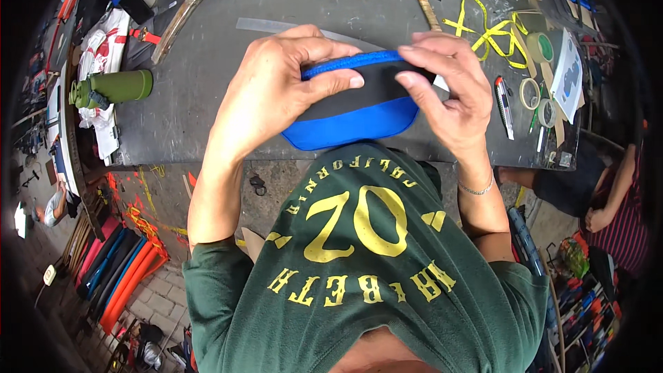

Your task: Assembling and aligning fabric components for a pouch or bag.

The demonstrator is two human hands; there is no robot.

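A black and blue fabric pouch (pixel 362 124) is held up near the table's front edge, its blue upper rim (pixel 352 63) looking like a zipper or corded edging. My left hand (pixel 283 72) pinches the left end of that rim, thumb on the near face and fingers behind. At the right end, my right hand (pixel 456 83) has its fingertips on the rim and its thumb against the black panel. The pouch's far side is hidden from me. Behind it a translucent strip (pixel 266 25) lies on the dark table (pixel 207 97).
A green bottle (pixel 124 87) and a wooden bar (pixel 179 22) lie left. On the right are a hammer (pixel 423 1), a yellow measuring tape (pixel 490 31), a utility knife (pixel 504 107) and tape rolls (pixel 540 48). Another person (pixel 615 200) is beyond the right edge.
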